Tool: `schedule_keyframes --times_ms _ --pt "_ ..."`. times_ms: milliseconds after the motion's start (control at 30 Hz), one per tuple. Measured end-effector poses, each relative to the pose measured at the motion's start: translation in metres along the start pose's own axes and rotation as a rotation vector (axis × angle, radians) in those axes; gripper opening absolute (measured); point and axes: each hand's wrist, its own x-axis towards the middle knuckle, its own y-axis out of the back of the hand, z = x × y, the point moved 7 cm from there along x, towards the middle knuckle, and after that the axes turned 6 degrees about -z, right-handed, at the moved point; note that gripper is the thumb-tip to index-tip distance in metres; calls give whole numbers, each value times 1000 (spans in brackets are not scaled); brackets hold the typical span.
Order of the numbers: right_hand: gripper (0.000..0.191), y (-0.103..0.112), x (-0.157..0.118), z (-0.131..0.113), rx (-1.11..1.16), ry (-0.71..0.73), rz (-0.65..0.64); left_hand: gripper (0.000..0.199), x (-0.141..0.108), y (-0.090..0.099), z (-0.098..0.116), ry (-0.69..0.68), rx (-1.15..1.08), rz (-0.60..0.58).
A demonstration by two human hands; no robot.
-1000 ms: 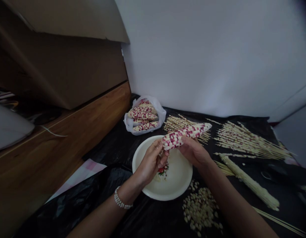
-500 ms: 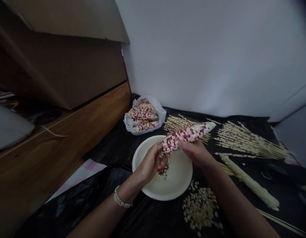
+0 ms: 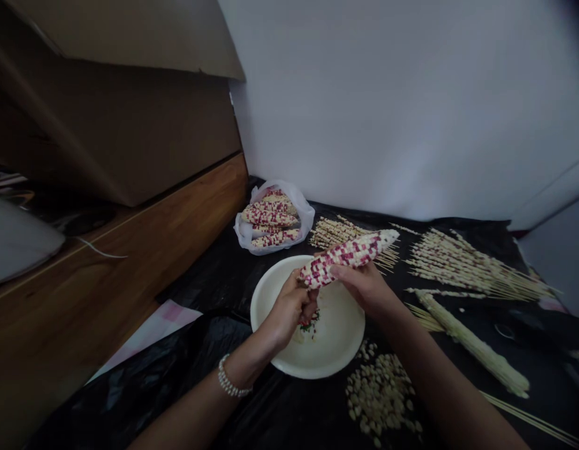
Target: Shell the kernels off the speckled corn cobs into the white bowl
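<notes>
An ear of corn (image 3: 348, 255) with mixed white and dark red kernels is held slantwise above a white basin (image 3: 336, 359), its pale tip pointing up to the right. My left hand (image 3: 292, 306), with a beaded bracelet at the wrist, is closed around the ear's lower end. Closer to the middle, my right hand (image 3: 367, 287) grips the ear, thumb on the near side and the other fingers mostly hidden behind. A few kernels lie in the basin over a printed red and green pattern (image 3: 311, 324).
A white plastic bag (image 3: 307, 215) holds several ears of corn behind the basin. Kernel-threaded skewers (image 3: 458, 262) lie at the right, near a bare cob (image 3: 477, 347). Loose kernels (image 3: 381, 394) are piled on the black plastic sheet (image 3: 200, 406). A cardboard box (image 3: 153, 131) stands left.
The ear of corn has shifted slightly left and down. My left fingers have moved closer around its lower end; the right hand keeps its hold.
</notes>
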Motion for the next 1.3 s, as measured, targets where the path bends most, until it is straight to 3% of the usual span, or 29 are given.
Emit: schedule_keyframes --times_ms 233,333,500,733,833,900,967,1067,1200,1300 --pt "43 1 -2 -5 71 -29 -26 26 0 -9 10 -11 -119 -123" --pt "45 2 -2 -7 57 -23 -30 35 -1 -9 8 18 -93 -99" --pt "43 4 -2 -7 -39 18 -43 27 0 -7 6 24 -84 -75" --pt "36 -13 -6 -24 -242 96 -128 27 0 -7 5 33 -58 -69" --pt "38 -8 -4 -16 -188 49 -68 21 0 -3 1 39 -16 -22" --pt "41 -2 -2 -7 -96 1 -24 27 0 -1 -1 46 -25 -13" --pt "42 3 -1 -1 -29 -17 -5 33 1 -1 0 31 -68 -36" --pt "43 6 -1 -3 -13 -14 -3 23 1 -4 4 12 -153 -96" --pt "43 4 -3 -8 -30 -2 -11 50 0 -8 5 24 -150 -97" --pt "42 2 -3 -6 -42 3 -34 47 0 -6 5 11 -99 -42"
